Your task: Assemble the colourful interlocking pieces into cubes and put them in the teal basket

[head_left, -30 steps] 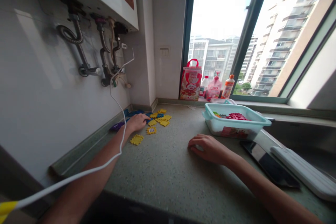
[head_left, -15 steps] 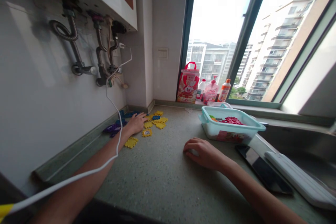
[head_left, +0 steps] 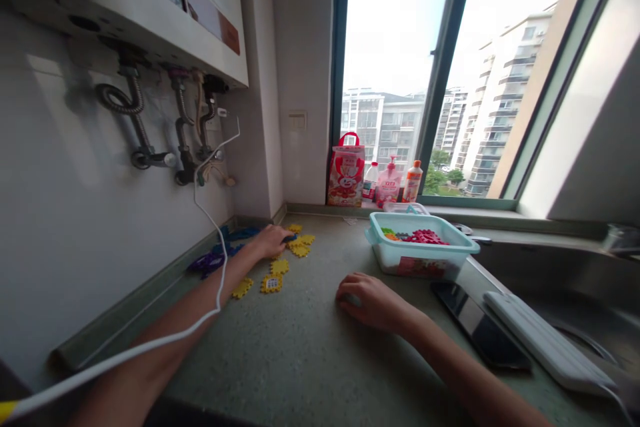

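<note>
My left hand reaches to the back left of the counter, with its fingertips closed on a small blue interlocking plastic tile. Yellow notched tiles lie flat just right of it, and a yellow tile with a printed label lies nearer. Blue tiles and purple tiles are heaped against the wall, partly behind my forearm. Resting on the counter, my right hand has its fingers curled loosely inward, and nothing shows in it.
A light-blue plastic tub with red, green and orange tiles stands right of centre. Beside it lie a black phone and a white power strip, next to the sink. A white cable hangs across my left forearm.
My left hand has closed on the blue tile that lay on the yellow tiles. The camera view has tilted up and turned slightly right. My right hand keeps its place on the counter.
</note>
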Available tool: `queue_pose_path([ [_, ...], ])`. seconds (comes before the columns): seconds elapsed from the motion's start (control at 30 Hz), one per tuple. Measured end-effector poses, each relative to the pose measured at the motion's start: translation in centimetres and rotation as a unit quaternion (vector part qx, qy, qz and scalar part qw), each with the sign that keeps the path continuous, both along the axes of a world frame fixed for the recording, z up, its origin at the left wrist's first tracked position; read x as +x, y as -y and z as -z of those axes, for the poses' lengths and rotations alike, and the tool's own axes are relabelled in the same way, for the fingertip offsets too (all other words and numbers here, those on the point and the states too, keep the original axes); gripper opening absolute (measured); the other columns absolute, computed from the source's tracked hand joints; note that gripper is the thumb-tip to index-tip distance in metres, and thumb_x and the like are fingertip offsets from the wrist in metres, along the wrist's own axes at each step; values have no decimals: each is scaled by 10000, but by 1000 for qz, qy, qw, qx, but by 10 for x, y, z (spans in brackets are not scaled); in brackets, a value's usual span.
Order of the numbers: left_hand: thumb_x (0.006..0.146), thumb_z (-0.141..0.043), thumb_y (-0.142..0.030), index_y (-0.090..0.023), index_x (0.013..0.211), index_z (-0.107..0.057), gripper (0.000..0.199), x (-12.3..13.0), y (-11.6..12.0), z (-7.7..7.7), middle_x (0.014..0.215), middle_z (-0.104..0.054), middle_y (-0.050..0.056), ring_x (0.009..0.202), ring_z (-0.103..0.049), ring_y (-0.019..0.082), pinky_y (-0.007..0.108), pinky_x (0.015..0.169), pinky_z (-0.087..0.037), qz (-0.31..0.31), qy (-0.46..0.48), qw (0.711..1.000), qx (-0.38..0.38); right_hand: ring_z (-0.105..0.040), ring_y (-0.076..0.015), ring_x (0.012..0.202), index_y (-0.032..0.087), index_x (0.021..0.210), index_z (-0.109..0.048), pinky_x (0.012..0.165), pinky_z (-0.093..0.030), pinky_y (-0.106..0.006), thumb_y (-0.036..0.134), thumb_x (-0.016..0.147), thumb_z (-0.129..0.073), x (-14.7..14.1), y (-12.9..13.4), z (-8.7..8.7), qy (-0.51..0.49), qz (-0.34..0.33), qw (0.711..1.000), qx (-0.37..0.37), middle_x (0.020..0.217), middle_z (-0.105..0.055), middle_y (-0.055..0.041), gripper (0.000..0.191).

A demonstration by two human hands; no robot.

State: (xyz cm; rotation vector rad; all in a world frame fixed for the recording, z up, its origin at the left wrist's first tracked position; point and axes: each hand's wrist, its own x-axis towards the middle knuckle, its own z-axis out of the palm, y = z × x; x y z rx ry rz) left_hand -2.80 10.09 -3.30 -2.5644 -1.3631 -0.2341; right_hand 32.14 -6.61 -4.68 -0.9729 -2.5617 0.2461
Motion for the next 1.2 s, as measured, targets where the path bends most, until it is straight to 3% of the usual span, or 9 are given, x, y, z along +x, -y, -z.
queue_pose_path([
  [0.17,878,-632,-277,-292,1086,-814,276,-4,-4,-17,1051,-799,77,1072,-708,279,421,1031,-462,15,-11,999,26,-692,-224,1046,245,1063,-783,954,-509,-313,218,951,-632,2,-2,0,2,-11,1000,12,1078,-758,-57,190],
  [0.3,917,-569,-270,-256,1102,-815,308,-42,7,-23,1034,-788,112,1038,-698,286,462,1017,-452,-2,-11,997,76,-691,-225,1035,235,1070,-779,944,-513,-318,218,960,-620,3,-1,0,13,-18,1000,20,1077,-758,-66,194],
  [0.4,912,-563,-283,-245,1080,-820,310,-76,24,-17,1031,-796,110,1047,-696,300,485,1004,-470,-42,-10,994,98,-689,-229,1037,234,1072,-776,945,-514,-326,227,967,-616,3,0,-1,21,-14,999,24,1088,-757,-68,191],
  [0.57,1011,-450,-421,-223,1282,-735,440,-91,75,8,1362,-712,99,1330,-599,297,476,1141,-445,-38,94,994,47,-689,-241,1055,227,1065,-775,950,-514,-333,215,956,-616,1,2,-1,32,-9,999,28,1082,-760,-70,193],
  [0.63,1032,-426,-535,-212,1479,-591,576,-76,93,17,1583,-531,110,1492,-450,299,474,1233,-355,-9,92,996,-1,-690,-238,1051,227,1057,-777,952,-515,-333,218,953,-615,0,1,-2,30,-7,999,23,1080,-759,-66,192],
  [0.73,1026,-377,-666,-202,1641,-352,771,-40,104,25,1716,-298,128,1601,-241,318,510,1294,-217,-11,71,996,-49,-692,-232,1043,229,1051,-785,952,-519,-332,235,955,-617,-1,0,-2,22,-1,1000,17,1082,-756,-68,193],
  [0.93,951,-331,-833,-208,1672,-271,956,22,58,24,1746,-165,171,1626,-103,353,527,1300,-132,-62,99,990,-77,-696,-226,1055,241,1065,-795,975,-520,-331,233,952,-624,0,1,-5,16,-4,1000,7,1096,-762,-60,204],
  [1.1,883,-407,-883,-275,1656,-321,987,37,-2,22,1744,-182,160,1613,-119,411,608,1268,-158,-98,117,982,-114,-693,-223,1071,245,1091,-792,987,-515,-320,231,954,-646,2,1,-5,15,-8,1000,17,1116,-762,-58,201],
  [1.2,837,-508,-874,-298,1616,-410,974,41,-23,26,1712,-297,155,1579,-247,431,621,1238,-232,-101,109,980,-129,-692,-226,1068,241,1098,-786,982,-513,-319,232,958,-647,3,-1,-4,17,-14,1000,21,1105,-764,-57,197],
])
